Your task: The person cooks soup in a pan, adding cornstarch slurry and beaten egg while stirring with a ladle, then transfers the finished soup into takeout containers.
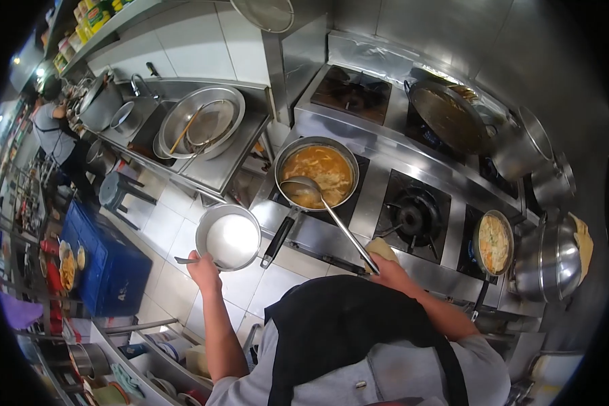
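Note:
My left hand (pixel 204 272) is closed round the handle of a metal saucepan (pixel 228 237), pale and bright inside, held over the floor beside the stove. My right hand (pixel 388 269) grips the long handle of a ladle (pixel 345 233), with a tan cloth (pixel 382 250) next to the fingers. The ladle's bowl lies in the orange soup (pixel 325 166) of a black-handled pan (pixel 277 177) on the front left burner.
An unused burner (pixel 413 215) sits right of the soup pan. Farther right are a small pan of food (pixel 494 242) and metal bowls (pixel 545 260). Behind stands a wok (pixel 446 116). Large basins (pixel 230 101) rest on the left counter. Another person (pixel 55 135) stands far left.

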